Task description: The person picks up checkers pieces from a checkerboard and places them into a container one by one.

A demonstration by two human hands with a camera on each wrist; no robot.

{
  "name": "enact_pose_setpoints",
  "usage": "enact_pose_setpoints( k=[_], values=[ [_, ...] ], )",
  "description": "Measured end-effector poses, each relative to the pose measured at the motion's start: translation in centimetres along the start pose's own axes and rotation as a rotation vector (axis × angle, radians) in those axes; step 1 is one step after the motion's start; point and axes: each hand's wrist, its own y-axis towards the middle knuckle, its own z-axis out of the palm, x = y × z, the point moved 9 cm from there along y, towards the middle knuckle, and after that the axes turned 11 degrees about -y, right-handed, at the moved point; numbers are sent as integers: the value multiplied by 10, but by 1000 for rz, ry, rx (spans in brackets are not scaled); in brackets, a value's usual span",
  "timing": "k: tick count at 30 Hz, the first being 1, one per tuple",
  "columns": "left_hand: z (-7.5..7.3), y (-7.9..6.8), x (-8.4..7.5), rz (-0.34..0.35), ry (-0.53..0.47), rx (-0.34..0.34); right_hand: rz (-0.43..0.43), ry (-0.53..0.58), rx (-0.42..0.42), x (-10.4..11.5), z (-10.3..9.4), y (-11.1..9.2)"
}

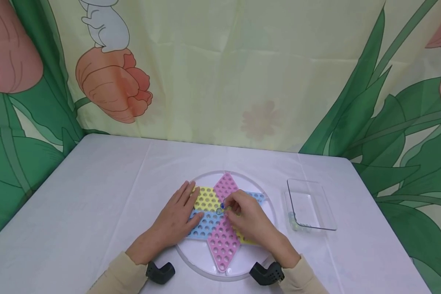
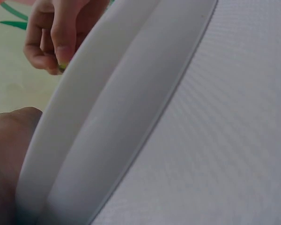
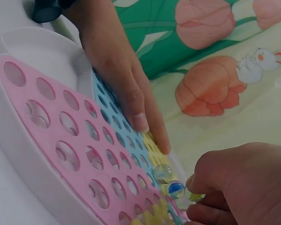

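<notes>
A round white Chinese checkers board [image 1: 224,279] carries a star of pink, yellow and blue holed sections. My left hand [image 1: 173,220] rests on its left side, fingers straight, over the yellow and blue sections. My right hand [image 1: 252,216] is over the middle, pinching a yellow-green marble [image 3: 195,196] between thumb and fingers. Beside that marble, a blue marble [image 3: 176,189] and a clear marble [image 3: 163,173] sit near the board's centre. In the left wrist view the board's rim [image 2: 98,108] hides most of the surface; the right hand's pinch shows above it.
To the right of the board stands a clear plastic box [image 1: 325,212] with several pale marbles [image 1: 295,222] at its near left corner. A white cloth [image 1: 106,196] covers the table. Behind it hangs a printed curtain [image 1: 206,81].
</notes>
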Motion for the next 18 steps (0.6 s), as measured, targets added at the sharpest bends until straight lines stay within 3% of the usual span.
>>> enact_pose_setpoints(
  k=[4, 18],
  values=[
    [-1, 0, -1, 2, -3, -4, -23, -6, -41, 0, -10, 0],
    [-1, 0, -1, 1, -13, -4, 15, -1, -121, -12, -42, -1]
  ],
)
